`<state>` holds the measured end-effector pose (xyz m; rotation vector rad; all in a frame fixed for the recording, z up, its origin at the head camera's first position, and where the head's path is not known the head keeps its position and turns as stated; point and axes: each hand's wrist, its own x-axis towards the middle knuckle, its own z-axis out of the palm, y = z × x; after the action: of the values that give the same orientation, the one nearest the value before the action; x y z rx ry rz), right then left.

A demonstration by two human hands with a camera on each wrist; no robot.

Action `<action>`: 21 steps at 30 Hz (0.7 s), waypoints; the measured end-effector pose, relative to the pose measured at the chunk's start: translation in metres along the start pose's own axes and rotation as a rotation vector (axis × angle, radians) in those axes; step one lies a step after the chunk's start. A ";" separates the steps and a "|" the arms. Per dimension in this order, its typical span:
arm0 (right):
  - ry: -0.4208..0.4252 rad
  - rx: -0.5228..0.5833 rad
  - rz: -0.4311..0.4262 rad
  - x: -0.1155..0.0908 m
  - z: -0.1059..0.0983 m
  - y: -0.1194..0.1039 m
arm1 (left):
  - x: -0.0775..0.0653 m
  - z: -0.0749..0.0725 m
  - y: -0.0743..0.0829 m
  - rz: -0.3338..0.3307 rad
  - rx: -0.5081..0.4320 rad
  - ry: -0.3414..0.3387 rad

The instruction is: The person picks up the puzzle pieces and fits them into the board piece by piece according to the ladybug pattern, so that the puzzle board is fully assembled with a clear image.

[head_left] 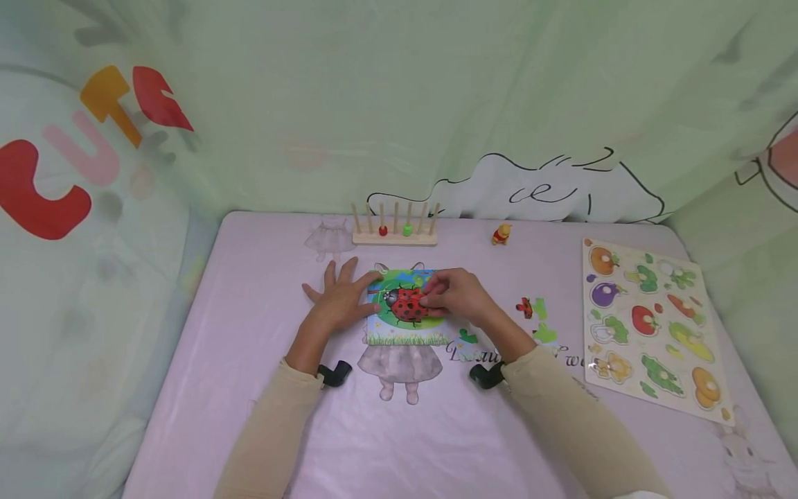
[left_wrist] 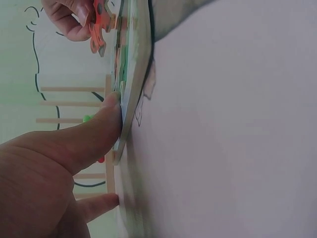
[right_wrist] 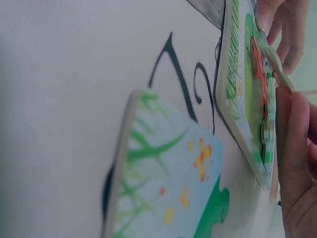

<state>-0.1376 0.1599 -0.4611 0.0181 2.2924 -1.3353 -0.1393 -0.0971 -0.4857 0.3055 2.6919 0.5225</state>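
Observation:
A ladybug jigsaw board lies flat near the middle of the table. My left hand has its fingers spread, with the thumb and a finger resting at the board's left edge. In the left wrist view the thumb touches the board's edge. My right hand pinches a red, black-spotted puzzle piece just above the board. That piece appears tilted in the right wrist view, its pale wooden edge showing. Loose puzzle pieces lie right of the board, one below my right wrist.
Behind the board stands a wooden peg rack with a red and a green bead. A small yellow bear figure is at the back. A vegetable peg puzzle lies at the right. Curtains with printed letters surround the table.

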 end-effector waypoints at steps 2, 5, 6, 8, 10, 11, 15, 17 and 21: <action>0.002 -0.006 0.006 0.001 0.002 -0.002 | 0.000 0.000 0.000 -0.001 0.000 0.001; 0.007 -0.015 0.006 0.003 0.005 -0.003 | 0.000 0.000 0.001 -0.002 0.000 -0.001; 0.010 -0.009 0.009 0.004 0.006 -0.003 | -0.001 0.000 0.001 -0.002 0.000 -0.002; 0.014 -0.002 0.010 0.005 0.007 -0.003 | 0.000 -0.001 0.001 -0.002 0.002 -0.006; 0.017 0.012 0.016 0.007 0.009 -0.003 | 0.000 -0.001 0.000 -0.002 0.005 -0.008; 0.020 0.012 0.019 0.007 0.010 -0.003 | 0.000 0.000 0.000 -0.002 0.006 -0.010; 0.025 0.026 0.035 0.010 0.012 -0.003 | 0.001 0.000 -0.001 -0.002 0.009 -0.011; 0.024 0.029 0.037 0.010 0.013 -0.003 | 0.001 0.000 -0.001 -0.002 0.011 -0.013; 0.031 0.029 0.034 0.011 0.015 -0.003 | 0.001 0.001 -0.001 -0.001 0.014 -0.011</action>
<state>-0.1423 0.1433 -0.4692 0.0875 2.2879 -1.3607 -0.1405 -0.0977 -0.4873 0.3098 2.6856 0.5009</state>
